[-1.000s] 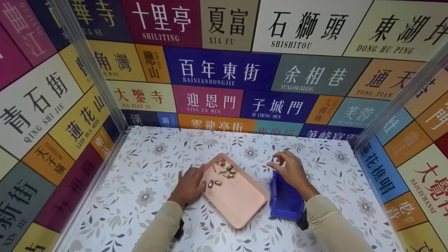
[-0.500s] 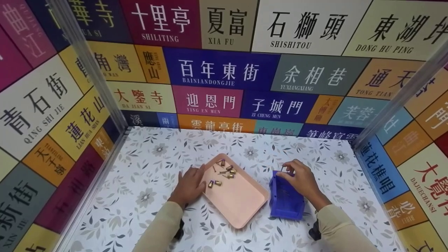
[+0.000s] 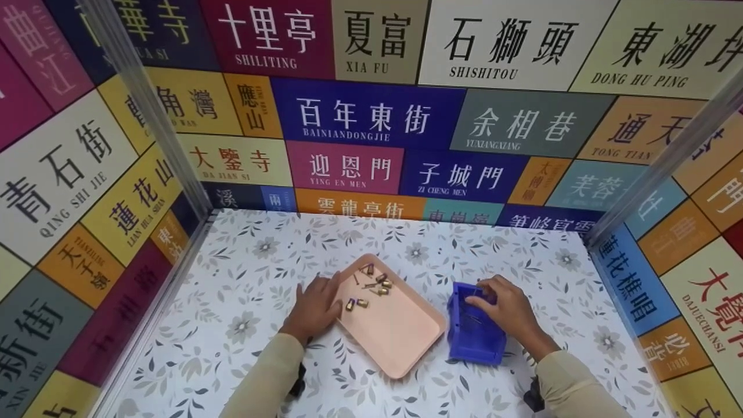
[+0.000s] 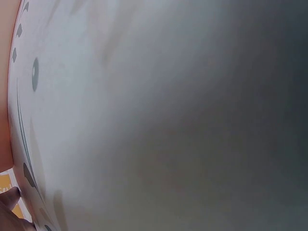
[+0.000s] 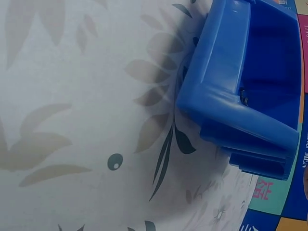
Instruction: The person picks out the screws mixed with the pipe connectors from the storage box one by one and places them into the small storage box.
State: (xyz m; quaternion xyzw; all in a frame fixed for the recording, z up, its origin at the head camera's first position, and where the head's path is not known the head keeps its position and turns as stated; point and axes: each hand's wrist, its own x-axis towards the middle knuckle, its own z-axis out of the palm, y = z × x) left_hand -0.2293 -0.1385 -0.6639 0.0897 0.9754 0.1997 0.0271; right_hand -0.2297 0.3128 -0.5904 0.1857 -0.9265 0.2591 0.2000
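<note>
My left hand lies against the left edge of a pink tray, thumb and fingers at its rim. Several small brass-coloured cylinders and thin screws lie in the tray's far part. My right hand is over the far right side of a blue plastic bin. Its thumb and index finger seem to pinch a thin screw, mostly hidden by the fingers. Thin screws lie on the bin's floor. In the right wrist view the bin shows its side and part of its inside.
A white table with a grey leaf and flower pattern carries the tray and bin. Walls of coloured sign panels stand behind and at both sides, with clear strips at the corners.
My right hand has moved right and down, from beyond the bin's far edge to over its inside, with the thin screw between its fingertips. The left hand and tray have stayed put.
</note>
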